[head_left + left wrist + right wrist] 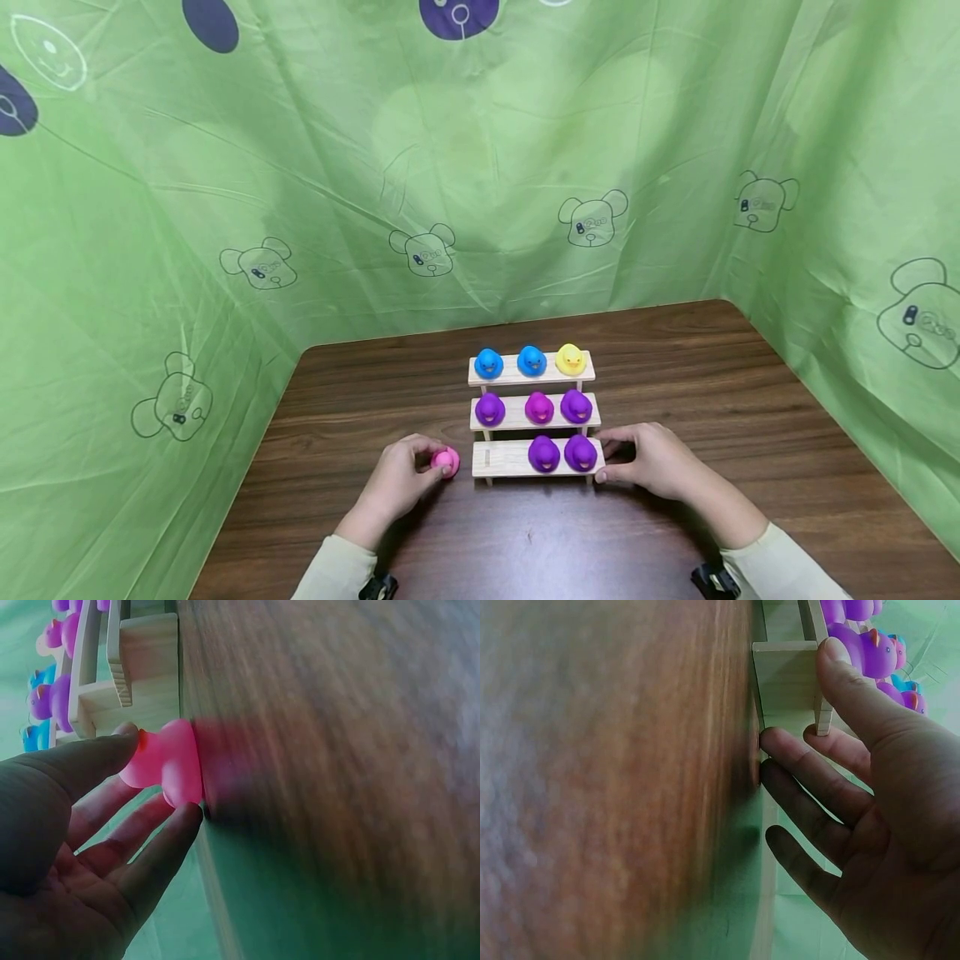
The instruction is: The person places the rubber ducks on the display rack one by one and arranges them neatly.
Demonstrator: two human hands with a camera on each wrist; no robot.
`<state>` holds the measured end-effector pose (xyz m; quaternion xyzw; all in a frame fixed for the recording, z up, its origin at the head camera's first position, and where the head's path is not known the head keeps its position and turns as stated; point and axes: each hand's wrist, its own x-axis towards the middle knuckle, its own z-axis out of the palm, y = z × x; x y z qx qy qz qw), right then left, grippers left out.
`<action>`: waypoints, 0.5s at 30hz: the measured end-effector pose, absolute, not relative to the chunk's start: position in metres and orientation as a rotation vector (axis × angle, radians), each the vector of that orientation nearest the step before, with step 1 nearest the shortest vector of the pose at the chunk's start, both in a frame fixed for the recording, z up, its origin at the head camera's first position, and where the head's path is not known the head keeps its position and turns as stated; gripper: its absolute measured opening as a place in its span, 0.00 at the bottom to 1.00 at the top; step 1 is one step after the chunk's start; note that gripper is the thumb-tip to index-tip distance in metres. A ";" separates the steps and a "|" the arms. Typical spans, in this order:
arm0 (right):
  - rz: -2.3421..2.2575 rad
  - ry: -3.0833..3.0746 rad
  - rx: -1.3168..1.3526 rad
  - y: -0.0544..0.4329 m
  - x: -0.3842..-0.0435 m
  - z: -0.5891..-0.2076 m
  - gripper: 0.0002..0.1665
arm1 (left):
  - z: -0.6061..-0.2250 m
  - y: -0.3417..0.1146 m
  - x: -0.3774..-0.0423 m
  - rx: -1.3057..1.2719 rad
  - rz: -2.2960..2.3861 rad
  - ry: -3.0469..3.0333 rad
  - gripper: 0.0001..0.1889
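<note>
My left hand [405, 473] pinches a small pink rubber duck [176, 761] between thumb and fingers, just left of the rack, with its base at the tabletop. A three-step wooden display rack [510, 457] stands mid-table. At the right end of its lowest step, my right hand [651, 460] grips the board, thumb at the front and forefinger behind; the other fingers are spread. Purple ducks [581, 452] fill the middle and right of that step; its left end is bare wood. Above are two purple ducks around a magenta duck [539, 407].
Along the top step sit two blue ducks [532, 361] and a yellow duck [571, 359]. The dark wood-grain table [360, 383] ends at a green curtain [510, 167] with bear prints, which hangs behind and on both sides.
</note>
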<state>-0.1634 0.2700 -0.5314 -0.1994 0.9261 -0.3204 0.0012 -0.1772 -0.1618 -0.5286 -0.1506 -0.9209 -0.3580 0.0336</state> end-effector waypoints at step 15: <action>-1.007 2.907 -0.623 0.270 -0.163 -0.531 0.33 | -0.528 -0.165 -0.175 -0.465 -1.093 -2.814 0.08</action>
